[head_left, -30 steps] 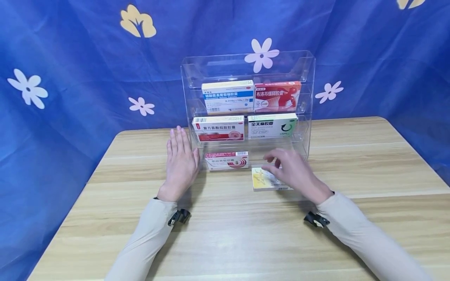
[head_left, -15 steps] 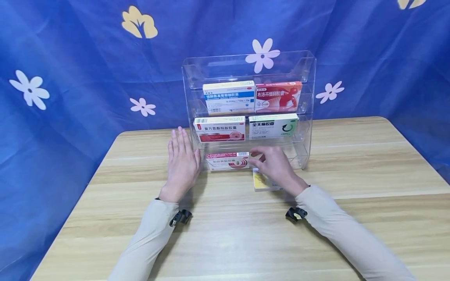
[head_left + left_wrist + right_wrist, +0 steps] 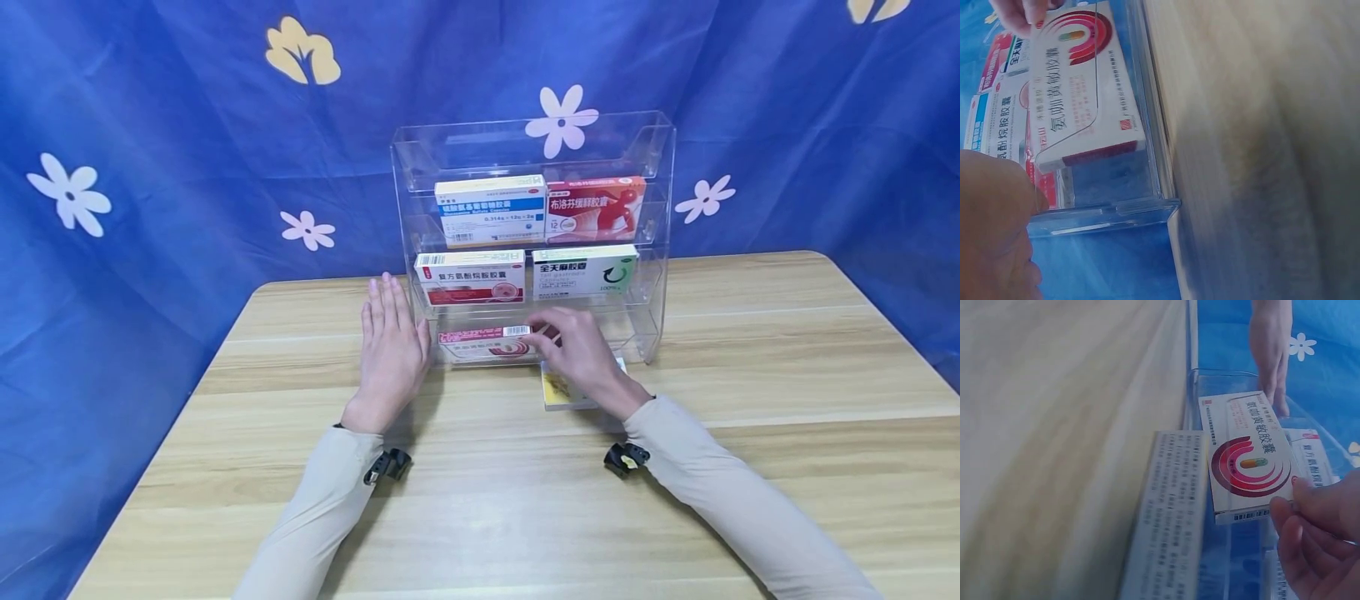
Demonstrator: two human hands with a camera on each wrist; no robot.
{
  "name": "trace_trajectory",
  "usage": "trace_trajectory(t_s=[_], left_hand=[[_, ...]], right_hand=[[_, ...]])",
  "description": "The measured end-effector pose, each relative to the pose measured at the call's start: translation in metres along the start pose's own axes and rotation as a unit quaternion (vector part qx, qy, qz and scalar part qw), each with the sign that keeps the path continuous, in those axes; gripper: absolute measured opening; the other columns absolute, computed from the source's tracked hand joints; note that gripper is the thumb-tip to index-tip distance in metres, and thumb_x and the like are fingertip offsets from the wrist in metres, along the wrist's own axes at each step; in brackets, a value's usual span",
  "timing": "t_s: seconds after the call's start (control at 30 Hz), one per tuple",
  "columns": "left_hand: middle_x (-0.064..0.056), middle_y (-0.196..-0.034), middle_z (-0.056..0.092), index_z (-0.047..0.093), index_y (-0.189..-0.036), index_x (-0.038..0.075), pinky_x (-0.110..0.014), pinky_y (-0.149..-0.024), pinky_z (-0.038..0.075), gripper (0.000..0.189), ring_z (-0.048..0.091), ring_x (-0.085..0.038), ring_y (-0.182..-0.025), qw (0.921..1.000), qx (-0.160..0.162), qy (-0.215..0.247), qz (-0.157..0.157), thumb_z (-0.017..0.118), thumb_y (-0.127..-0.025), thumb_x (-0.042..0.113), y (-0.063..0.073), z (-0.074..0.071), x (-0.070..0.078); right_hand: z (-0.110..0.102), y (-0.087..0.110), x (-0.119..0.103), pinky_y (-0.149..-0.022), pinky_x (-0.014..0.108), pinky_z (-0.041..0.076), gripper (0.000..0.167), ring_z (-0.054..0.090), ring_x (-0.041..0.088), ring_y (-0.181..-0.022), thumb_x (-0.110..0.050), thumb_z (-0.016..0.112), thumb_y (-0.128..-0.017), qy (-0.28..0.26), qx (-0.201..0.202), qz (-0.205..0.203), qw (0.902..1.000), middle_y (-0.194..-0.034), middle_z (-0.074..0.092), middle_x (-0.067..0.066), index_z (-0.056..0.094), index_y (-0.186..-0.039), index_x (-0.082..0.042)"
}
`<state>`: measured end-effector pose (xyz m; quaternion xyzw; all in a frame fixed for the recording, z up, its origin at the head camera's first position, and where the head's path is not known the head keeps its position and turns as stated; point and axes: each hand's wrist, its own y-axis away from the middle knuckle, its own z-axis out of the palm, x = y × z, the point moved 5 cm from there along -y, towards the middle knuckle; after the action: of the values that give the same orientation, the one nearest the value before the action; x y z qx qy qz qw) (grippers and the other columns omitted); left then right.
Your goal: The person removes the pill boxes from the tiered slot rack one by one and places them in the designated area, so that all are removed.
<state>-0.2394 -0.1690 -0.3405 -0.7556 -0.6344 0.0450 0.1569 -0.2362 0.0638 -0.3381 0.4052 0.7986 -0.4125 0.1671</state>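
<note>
A clear acrylic rack [image 3: 532, 125] stands on the table. In its lowest tier is a white medicine box [image 3: 1250, 453] with red arcs and a capsule picture. My right hand [image 3: 581, 350] pinches this box at its right end, thumb and finger on the corner in the right wrist view. My left hand [image 3: 392, 358] lies with straight fingers along the rack's left side. Just in front of the rack, partly hidden under my right hand, a yellow and white medicine box [image 3: 558, 392] lies on the table.
The middle tier bears a red and white box [image 3: 472, 279] and a green and white box [image 3: 585, 271]. Above them sit a blue and white box [image 3: 491, 212] and a red box [image 3: 595, 208]. A blue flowered curtain [image 3: 187, 167] hangs behind the wooden table [image 3: 487, 517].
My right hand has moved left from above the yellow and white box to the red-arc medicine box and taken hold of its end. That box now tilts slightly. My left hand stays put.
</note>
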Motion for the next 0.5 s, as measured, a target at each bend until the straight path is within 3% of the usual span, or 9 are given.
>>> trace_trajectory(t_s=[0.13, 0.27, 0.4, 0.5], left_hand=[[-0.029, -0.156, -0.006, 0.000, -0.147, -0.015, -0.051, -0.118, 0.000, 0.066, -0.012, -0.038, -0.144, 1.0000, 0.000, 0.001, 0.000, 0.029, -0.104, 0.025, 0.000, 0.000, 0.000], [-0.029, -0.156, -0.006, -0.001, -0.147, -0.015, -0.051, -0.118, 0.000, 0.066, -0.013, -0.038, -0.144, 1.0000, -0.003, 0.003, -0.003, 0.028, -0.104, 0.026, 0.000, 0.001, -0.001], [-0.029, -0.156, -0.007, -0.003, -0.147, -0.014, -0.049, -0.118, -0.003, 0.066, -0.014, -0.037, -0.144, 0.9999, -0.011, 0.008, -0.007, 0.028, -0.105, 0.027, 0.000, 0.002, -0.002], [-0.029, -0.156, -0.007, -0.003, -0.147, -0.013, -0.049, -0.118, -0.004, 0.066, -0.014, -0.038, -0.144, 0.9998, -0.013, 0.014, -0.008, 0.028, -0.105, 0.026, 0.000, 0.002, -0.002]], right_hand=[[-0.008, 0.000, -0.009, -0.048, 0.019, 0.050, 0.018, 0.057, 0.011, -0.058, -0.005, 0.073, -0.084, -0.017, 0.019, -0.017, 0.9995, -0.083, 0.070, 0.011, 0.069, -0.100, 0.004], [-0.017, 0.001, -0.017, -0.051, 0.020, 0.051, 0.018, 0.057, 0.011, -0.059, -0.003, 0.074, -0.082, -0.034, 0.029, -0.018, 0.9988, -0.081, 0.069, 0.011, 0.069, -0.098, 0.004], [-0.027, 0.005, -0.023, -0.056, 0.021, 0.053, 0.016, 0.060, 0.011, -0.061, -0.002, 0.076, -0.080, -0.047, 0.033, -0.002, 0.9983, -0.077, 0.069, 0.008, 0.070, -0.094, 0.003], [-0.034, 0.010, -0.024, -0.052, 0.021, 0.050, 0.013, 0.058, 0.011, -0.058, -0.003, 0.076, -0.081, -0.058, 0.029, 0.026, 0.9976, -0.073, 0.068, 0.005, 0.071, -0.093, 0.000]])
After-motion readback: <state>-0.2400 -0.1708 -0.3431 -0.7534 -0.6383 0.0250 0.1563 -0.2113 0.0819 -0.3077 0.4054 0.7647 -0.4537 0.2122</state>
